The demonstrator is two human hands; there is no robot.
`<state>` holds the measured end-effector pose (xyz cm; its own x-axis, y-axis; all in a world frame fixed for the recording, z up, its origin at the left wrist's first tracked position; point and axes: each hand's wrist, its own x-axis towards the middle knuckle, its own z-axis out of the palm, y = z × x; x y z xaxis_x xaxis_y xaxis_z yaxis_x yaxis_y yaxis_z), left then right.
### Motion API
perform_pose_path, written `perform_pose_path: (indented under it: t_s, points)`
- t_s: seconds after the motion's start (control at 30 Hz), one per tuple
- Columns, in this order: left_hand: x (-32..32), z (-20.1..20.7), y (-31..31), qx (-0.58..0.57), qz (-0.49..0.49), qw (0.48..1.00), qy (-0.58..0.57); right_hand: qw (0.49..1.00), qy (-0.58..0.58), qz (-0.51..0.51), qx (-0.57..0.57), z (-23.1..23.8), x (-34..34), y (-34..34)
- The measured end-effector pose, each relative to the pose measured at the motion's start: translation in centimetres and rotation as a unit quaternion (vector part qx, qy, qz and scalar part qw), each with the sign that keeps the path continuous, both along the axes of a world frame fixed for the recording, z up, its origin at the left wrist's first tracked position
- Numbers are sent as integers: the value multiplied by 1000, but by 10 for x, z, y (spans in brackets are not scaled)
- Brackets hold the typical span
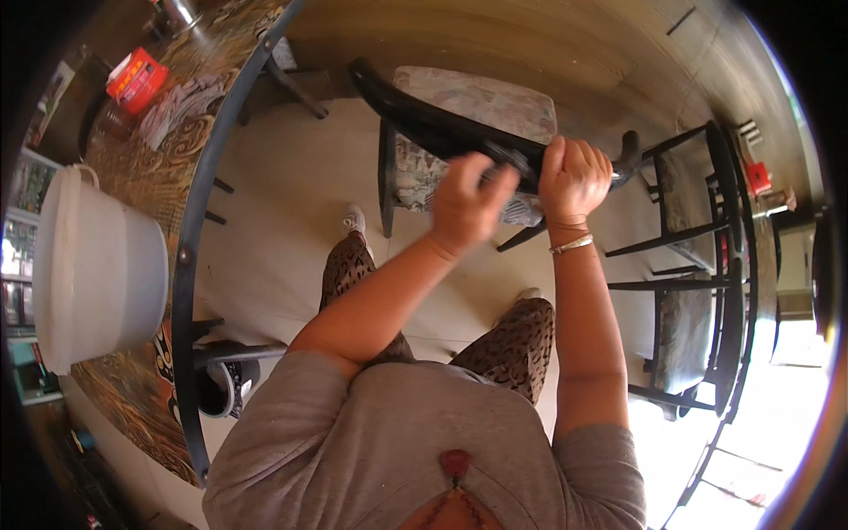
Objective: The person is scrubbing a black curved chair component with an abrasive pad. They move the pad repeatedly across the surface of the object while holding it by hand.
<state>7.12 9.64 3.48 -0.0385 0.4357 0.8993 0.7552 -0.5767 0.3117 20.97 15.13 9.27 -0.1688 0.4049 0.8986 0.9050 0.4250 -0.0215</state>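
Note:
A chair with a patterned, padded seat [473,93] stands before me. Its glossy black curved back rail [415,115] slants across the view, above the seat. My right hand [576,179] is closed around the rail near its right end, with a bracelet on that wrist. Close to the middle of the rail is my left hand [473,205], smeared by motion. Whether its fingers touch the rail or hold anything, I cannot make out.
To the left, a white plastic bucket [102,265] stands on a patterned, dark-edged table [199,132]. A red container [137,79] and a crumpled cloth [181,110] lie farther back. Black chairs [685,331] line the right side. Another chair's black arm [238,352] juts out at lower left.

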Motion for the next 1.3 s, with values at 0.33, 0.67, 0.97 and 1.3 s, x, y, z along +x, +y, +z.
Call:
perform_pose_path:
  t_s: [0.33, 0.67, 0.97, 1.3]
  points:
    - [-29, 25, 19, -9, 135, 987, -86, 1000, -18, -7, -15, -2, 2, -4]
    - [-86, 12, 51, -52, 239, 954, -175, 999, 10, 9, -32, -1, -4, -5]
    - [33, -45, -17, -153, -114, 981, -42, 998, 44, 27, 24, 0, -2, 1]
    - [-6, 11, -2, 83, -72, 994, -3, 986, 126, 90, 62, -6, 8, 0]
